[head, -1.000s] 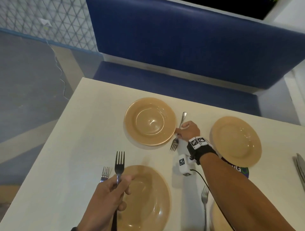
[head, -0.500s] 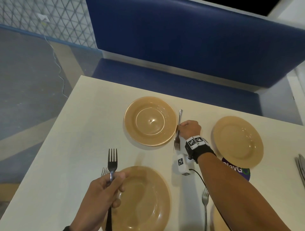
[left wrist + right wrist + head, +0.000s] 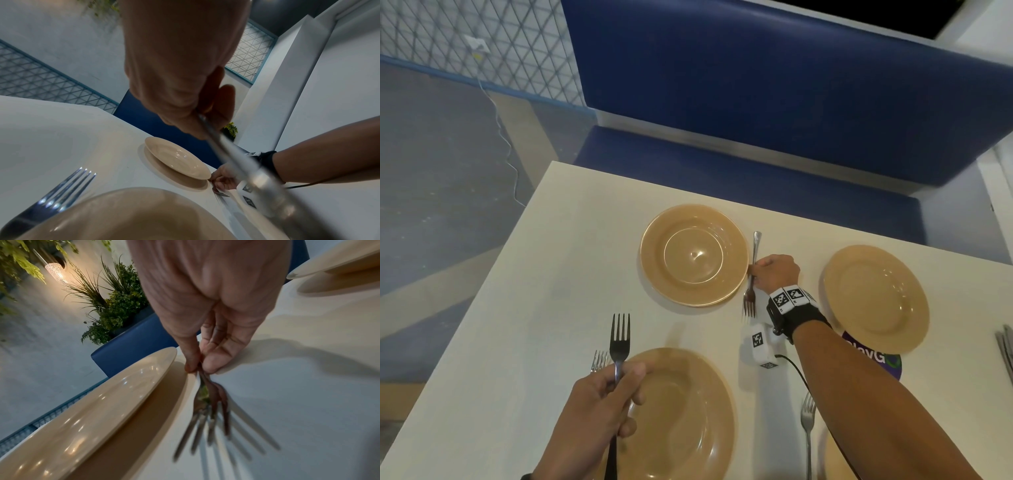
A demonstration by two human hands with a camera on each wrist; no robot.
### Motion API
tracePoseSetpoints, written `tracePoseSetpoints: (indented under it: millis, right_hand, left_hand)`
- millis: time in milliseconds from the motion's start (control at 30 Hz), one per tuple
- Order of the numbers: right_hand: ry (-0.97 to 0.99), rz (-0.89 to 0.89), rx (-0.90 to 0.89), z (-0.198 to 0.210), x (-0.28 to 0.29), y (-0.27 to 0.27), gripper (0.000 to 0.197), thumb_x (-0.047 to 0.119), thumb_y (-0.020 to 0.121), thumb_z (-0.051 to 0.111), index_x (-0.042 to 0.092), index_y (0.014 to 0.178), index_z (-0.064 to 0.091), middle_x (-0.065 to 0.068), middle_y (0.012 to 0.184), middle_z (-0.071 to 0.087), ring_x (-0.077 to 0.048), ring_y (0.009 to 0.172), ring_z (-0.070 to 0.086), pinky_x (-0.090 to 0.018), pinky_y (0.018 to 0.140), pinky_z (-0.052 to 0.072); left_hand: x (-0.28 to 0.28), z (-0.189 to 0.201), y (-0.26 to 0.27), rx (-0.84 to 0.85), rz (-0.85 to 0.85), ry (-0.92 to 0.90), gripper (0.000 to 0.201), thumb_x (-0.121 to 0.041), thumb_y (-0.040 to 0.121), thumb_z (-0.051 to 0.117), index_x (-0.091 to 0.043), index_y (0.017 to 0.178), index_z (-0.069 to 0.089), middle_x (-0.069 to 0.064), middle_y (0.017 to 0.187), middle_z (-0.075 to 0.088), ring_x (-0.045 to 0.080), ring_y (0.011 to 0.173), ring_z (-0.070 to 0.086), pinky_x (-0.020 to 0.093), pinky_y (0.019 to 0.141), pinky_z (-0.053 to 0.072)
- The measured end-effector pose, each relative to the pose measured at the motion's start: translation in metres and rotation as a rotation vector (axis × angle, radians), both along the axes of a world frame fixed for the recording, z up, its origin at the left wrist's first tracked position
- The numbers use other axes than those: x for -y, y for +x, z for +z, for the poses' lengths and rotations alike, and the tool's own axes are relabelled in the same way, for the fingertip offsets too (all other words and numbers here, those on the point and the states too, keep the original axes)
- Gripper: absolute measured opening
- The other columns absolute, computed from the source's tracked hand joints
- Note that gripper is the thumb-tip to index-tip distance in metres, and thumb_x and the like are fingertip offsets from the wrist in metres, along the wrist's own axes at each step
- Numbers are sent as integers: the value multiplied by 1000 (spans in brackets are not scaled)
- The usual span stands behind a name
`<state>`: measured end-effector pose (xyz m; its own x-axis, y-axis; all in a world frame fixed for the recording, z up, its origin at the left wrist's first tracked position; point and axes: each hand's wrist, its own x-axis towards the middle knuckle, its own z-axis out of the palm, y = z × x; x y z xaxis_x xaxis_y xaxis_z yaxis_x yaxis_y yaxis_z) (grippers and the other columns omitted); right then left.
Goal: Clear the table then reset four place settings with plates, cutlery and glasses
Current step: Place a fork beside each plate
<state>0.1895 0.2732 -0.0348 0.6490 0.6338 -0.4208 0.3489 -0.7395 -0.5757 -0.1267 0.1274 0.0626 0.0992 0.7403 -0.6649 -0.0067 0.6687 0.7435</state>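
Fork placement at the far setting, reset in progress.

Over the last second I note my right hand [image 3: 774,274] has swung its pinched fork [image 3: 751,274] from a slant to lie parallel, just beside the far plate [image 3: 693,255]; that setting is, in my judgement, nearly laid. My left hand [image 3: 599,407] grips a second fork [image 3: 619,337] upright over the near plate [image 3: 681,414]. Beyond my right forearm, a purple sticker [image 3: 873,358] reads partly "layG".
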Motion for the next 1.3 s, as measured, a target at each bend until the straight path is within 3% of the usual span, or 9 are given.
tracePoseSetpoints:
  millis: [167, 267, 367, 433, 533, 633, 800, 1067, 1300]
  right_hand:
    - [-13, 84, -2, 12, 10, 5, 31, 29, 83, 71, 9, 60, 63, -3, 62, 63, -17, 57, 56, -25, 59, 44]
    - [106, 84, 53, 34, 31, 10, 22, 32, 91, 62, 13, 81, 68, 1, 84, 69, -17, 81, 64, -31, 79, 49]
    - [275, 170, 130, 85, 65, -7, 15, 28, 94, 61, 15, 95, 69, 4, 90, 69, -7, 78, 60, -21, 71, 48]
    - [367, 266, -21, 125, 92, -28, 16, 36, 90, 67, 22, 97, 69, 6, 87, 70, -2, 71, 60, -12, 62, 48]
    - [249, 537, -399, 160, 133, -54, 41, 54, 76, 75, 34, 111, 65, 3, 94, 70, -12, 81, 66, -24, 74, 55]
    - [249, 554, -568, 166, 163, -43, 20, 24, 83, 79, 15, 99, 73, -11, 81, 72, -23, 67, 64, -35, 61, 52]
    - [392, 301, -467, 169, 211, 56, 5, 6, 82, 77, 2, 85, 75, -10, 70, 72, -13, 60, 64, -25, 58, 52]
    - [109, 444, -463, 167, 321, 185, 18, 14, 85, 76, 30, 91, 81, 2, 85, 78, -13, 79, 71, -24, 73, 55]
    - [196, 710, -97, 146, 350, 216, 18, 56, 82, 63, 43, 93, 69, 15, 79, 72, -5, 76, 59, -20, 70, 45]
  left_hand:
    - [1, 7, 2, 20, -10, 23, 22, -30, 93, 62, -23, 89, 83, 13, 73, 54, 17, 53, 32, 29, 48, 36]
    - [1, 13, 9, 88, -11, 14, 33, -31, 99, 52, -17, 93, 81, 15, 74, 54, 12, 44, 28, 28, 48, 35]
    - [1, 20, 25, 133, -81, 30, 38, -36, 97, 50, -13, 96, 80, 13, 73, 56, 10, 43, 30, 27, 46, 37]
    - [2, 25, 40, 157, -174, 43, 37, -37, 95, 50, -14, 95, 80, 11, 71, 57, 9, 44, 33, 27, 47, 38]
    - [8, 35, 72, 168, -379, 61, 37, -34, 99, 50, -13, 92, 80, 7, 64, 59, 13, 44, 37, 26, 47, 41]
    - [19, 41, 106, 125, -634, 142, 36, -34, 102, 49, -15, 92, 77, 2, 62, 62, 16, 46, 46, 23, 50, 42]
    - [35, 39, 142, -31, -895, 228, 30, -32, 104, 49, -19, 92, 74, 2, 66, 67, 13, 50, 53, 22, 54, 46]
    - [49, 49, 239, -159, -953, 309, 34, -21, 104, 50, -11, 79, 71, 5, 64, 70, 15, 51, 56, 21, 57, 48]
    - [63, 58, 337, -200, -963, 464, 24, -23, 99, 58, -14, 82, 71, 6, 69, 74, 14, 52, 65, 23, 60, 57]
